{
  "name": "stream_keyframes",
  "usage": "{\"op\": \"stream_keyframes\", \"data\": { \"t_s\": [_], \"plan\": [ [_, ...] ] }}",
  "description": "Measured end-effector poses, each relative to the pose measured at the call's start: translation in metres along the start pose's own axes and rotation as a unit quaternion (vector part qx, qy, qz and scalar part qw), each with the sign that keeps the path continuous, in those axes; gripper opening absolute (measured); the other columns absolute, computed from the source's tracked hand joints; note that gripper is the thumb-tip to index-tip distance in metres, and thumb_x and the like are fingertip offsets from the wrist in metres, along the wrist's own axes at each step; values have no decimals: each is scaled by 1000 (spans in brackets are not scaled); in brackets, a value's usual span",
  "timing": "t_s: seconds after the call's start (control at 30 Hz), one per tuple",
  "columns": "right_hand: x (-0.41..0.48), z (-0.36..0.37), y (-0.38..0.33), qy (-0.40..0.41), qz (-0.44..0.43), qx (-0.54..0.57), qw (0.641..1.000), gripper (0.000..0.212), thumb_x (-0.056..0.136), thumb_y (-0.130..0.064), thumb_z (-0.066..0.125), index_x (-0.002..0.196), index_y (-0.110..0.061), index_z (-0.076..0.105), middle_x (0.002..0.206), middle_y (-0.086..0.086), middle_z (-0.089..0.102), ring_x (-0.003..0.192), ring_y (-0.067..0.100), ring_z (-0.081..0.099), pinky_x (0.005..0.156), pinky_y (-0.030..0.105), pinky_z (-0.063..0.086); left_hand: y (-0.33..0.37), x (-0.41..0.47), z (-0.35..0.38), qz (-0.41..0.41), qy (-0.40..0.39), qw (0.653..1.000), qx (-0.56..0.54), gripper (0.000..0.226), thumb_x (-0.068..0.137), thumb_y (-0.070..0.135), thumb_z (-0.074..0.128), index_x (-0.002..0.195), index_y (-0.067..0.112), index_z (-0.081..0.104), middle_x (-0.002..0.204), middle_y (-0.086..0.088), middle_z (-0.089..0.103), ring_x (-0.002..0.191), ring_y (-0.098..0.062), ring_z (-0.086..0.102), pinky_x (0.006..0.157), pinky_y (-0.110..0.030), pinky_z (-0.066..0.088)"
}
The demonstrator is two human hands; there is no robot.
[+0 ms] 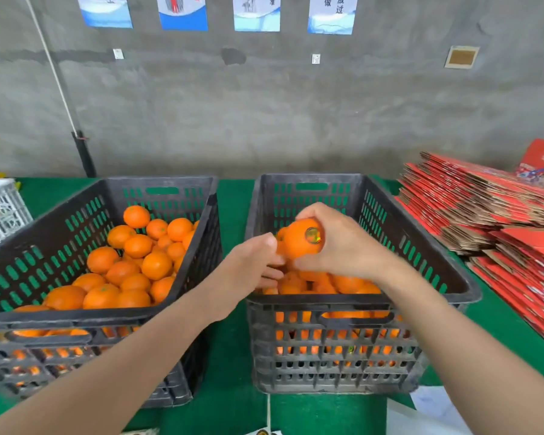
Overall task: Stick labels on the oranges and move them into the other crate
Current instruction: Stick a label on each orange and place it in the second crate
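Two black slotted crates stand side by side on a green table. The left crate (198,240) holds a heap of oranges (132,265). The right crate (421,246) holds a lower layer of oranges (349,284). My right hand (346,243) grips one orange (299,243) above the right crate; a round shiny label (313,236) sits on its skin. My left hand (255,262) reaches in beside it, its fingertips touching the left side of that orange. Whether the left hand holds anything is hidden.
Stacks of flattened red cartons (496,215) lie to the right of the crates. A white basket (0,208) stands at the far left. White paper sheets (427,412) and label strips (264,431) lie at the table's near edge. A grey concrete wall with posters rises behind.
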State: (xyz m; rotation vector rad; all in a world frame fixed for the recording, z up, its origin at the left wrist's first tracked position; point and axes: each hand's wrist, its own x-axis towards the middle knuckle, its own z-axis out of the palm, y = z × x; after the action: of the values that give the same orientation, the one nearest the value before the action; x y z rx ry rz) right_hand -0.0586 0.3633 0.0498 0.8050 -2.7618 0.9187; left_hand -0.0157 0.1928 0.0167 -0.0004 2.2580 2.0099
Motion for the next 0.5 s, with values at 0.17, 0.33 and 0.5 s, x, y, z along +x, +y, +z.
{"op": "stream_keyframes", "data": {
  "t_s": [0.17,0.33,0.5],
  "plan": [
    [19,-14,86,-137,243,-289,916,63,72,-23,70,125,-10,38,121,14,45,110,35,52,77,36,43,-26,27,14,149,10,896,418,36,97,14,48,133,17,50,85,11,61,80,-9,54,80,-26,49],
    [27,3,131,-279,271,-348,853,48,66,-17,74,110,-9,55,103,8,57,97,29,57,70,33,44,-28,31,19,141,14,866,480,32,96,29,52,128,26,55,94,9,68,90,-13,62,73,-29,50],
    [25,14,157,-330,246,-383,827,19,75,-8,60,94,-9,57,98,6,59,89,26,56,80,35,48,-28,21,18,172,17,892,417,31,94,25,56,124,18,59,90,9,66,84,-8,60,78,-23,50]
  ]
}}
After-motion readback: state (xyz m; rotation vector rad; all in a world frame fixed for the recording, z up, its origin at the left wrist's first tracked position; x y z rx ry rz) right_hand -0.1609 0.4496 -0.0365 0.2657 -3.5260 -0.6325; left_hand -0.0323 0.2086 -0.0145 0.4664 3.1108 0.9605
